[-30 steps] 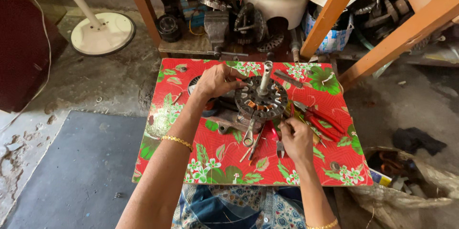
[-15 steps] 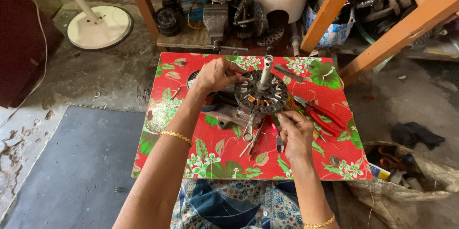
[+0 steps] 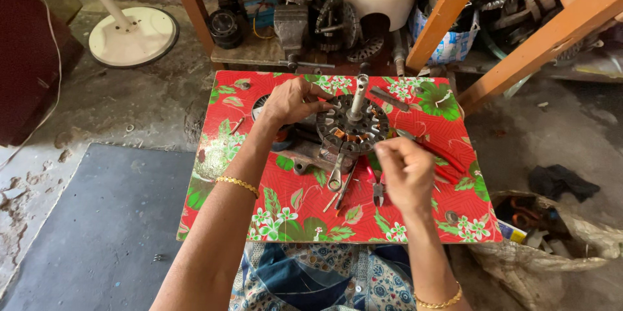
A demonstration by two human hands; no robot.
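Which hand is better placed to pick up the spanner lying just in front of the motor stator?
Probably the right hand: it hovers beside the spanner, fingers pinched. The left hand grips the motor stator at its far left.

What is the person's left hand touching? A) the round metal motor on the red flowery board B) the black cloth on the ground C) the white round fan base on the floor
A: the left hand rests against the side of the round metal motor, which sits on the red flowery board.
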